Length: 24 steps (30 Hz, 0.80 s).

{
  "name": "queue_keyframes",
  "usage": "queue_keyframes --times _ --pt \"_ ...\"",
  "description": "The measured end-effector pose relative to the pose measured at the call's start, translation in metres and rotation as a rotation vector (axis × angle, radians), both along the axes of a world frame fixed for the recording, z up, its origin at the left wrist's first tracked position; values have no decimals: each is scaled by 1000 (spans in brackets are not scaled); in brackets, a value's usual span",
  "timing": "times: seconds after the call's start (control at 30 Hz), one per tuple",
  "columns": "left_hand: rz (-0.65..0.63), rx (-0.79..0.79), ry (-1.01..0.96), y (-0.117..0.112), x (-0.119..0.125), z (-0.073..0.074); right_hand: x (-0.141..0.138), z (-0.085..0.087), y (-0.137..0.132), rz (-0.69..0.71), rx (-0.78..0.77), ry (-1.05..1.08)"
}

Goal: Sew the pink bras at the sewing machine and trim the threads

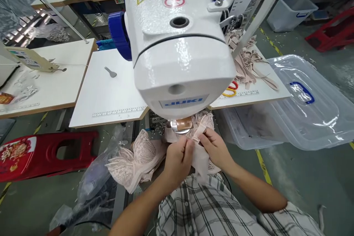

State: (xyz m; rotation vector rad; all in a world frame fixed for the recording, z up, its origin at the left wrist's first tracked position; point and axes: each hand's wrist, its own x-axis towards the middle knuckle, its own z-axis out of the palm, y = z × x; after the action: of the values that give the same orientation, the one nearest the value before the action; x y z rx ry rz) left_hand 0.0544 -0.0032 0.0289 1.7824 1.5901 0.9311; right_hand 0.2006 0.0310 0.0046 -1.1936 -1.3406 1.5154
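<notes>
A white sewing machine fills the middle of the head view. Below its head, my left hand and my right hand both pinch a pale pink lace garment with a thin strap. The fingers of both hands are closed on the fabric close to the machine's metal foot. Most of the lace hangs down to the left over my lap. Checked sleeves cover my lower arms near the frame's bottom.
A white table with a printed ruler carries the machine. A heap of pink straps and coloured scissors lie at right. Clear plastic bins stand on the floor right; a red stool left.
</notes>
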Motion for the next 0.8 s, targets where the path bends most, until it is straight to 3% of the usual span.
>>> queue_keyframes --times 0.07,0.2,0.4,0.6,0.8 --pt "88 -33 -22 4 -2 1 -4 11 15 -5 29 -7" --pt "137 145 229 6 -12 -4 -6 19 47 -40 138 -130" --pt "65 391 482 13 -23 -9 -7 18 85 52 268 -257" --pt "72 380 522 25 -29 0 -13 24 110 178 376 -384" --pt "68 354 563 28 -33 1 -15 31 115 202 402 -509"
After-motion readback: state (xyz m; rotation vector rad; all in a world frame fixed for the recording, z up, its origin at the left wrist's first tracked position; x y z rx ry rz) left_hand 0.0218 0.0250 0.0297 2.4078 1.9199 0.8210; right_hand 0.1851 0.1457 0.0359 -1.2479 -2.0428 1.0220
